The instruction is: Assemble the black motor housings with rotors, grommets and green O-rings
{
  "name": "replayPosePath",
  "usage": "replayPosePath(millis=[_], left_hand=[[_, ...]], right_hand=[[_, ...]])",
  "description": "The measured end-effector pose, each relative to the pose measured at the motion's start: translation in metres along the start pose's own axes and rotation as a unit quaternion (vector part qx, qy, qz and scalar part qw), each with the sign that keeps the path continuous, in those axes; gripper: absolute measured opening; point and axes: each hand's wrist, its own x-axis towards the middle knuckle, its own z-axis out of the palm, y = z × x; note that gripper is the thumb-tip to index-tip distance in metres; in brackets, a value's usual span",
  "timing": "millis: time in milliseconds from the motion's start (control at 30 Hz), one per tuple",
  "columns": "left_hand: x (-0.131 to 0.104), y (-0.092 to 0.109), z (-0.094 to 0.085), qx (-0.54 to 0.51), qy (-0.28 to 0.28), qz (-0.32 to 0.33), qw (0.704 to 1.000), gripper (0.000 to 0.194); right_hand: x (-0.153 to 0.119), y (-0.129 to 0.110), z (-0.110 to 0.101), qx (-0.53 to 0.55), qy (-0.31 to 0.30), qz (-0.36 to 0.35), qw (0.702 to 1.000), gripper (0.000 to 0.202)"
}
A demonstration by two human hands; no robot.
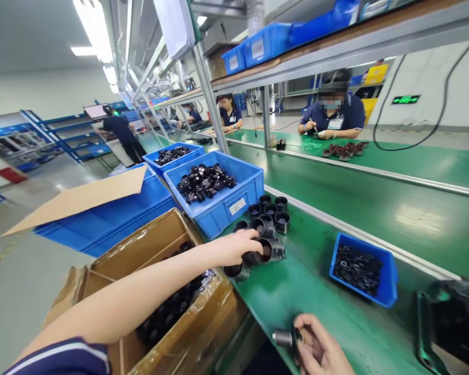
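Observation:
My left hand (238, 247) reaches across to a group of black round cups and has its fingers closed on the rim of one black cup (274, 250), with a fingertip inside its opening. More black cups (282, 222) stand upright around and behind it, open tops up. Low at the front, my right hand (316, 346) pinches a black disc-shaped part with a grey cylinder (283, 338) that sticks out to the left. The fingers hide much of the disc. Both hands are over the green bench (293, 289).
A blue bin (214, 221) of black parts stands behind the cups. An open cardboard box (140, 245) with black parts lies under my left arm. To the right are a small blue tray (394, 286) of little black rings and a dark fixture (453, 323). Co-workers sit across the bench.

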Motion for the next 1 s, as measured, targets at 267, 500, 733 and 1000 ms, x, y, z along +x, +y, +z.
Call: replayPosePath(millis=[267,500,733,1000], left_hand=[[0.093,0.013,0.021,0.097,-0.140,0.061,0.983,0.061],[0.126,0.002,0.015,0.144,-0.075,-0.031,0.986,0.060],[0.093,0.009,0.006,0.129,0.041,-0.034,0.990,0.060],[0.056,0.008,0.061,0.062,0.052,0.005,0.997,0.067]], right_hand=[[0.007,0.003,-0.001,-0.057,-0.026,-0.031,0.998,0.041],[0.006,0.009,0.000,-0.029,-0.031,-0.023,0.999,0.036],[0.007,0.003,-0.002,0.030,-0.041,0.012,0.999,0.052],[-0.005,0.011,-0.016,0.029,0.022,-0.009,0.999,0.050]])
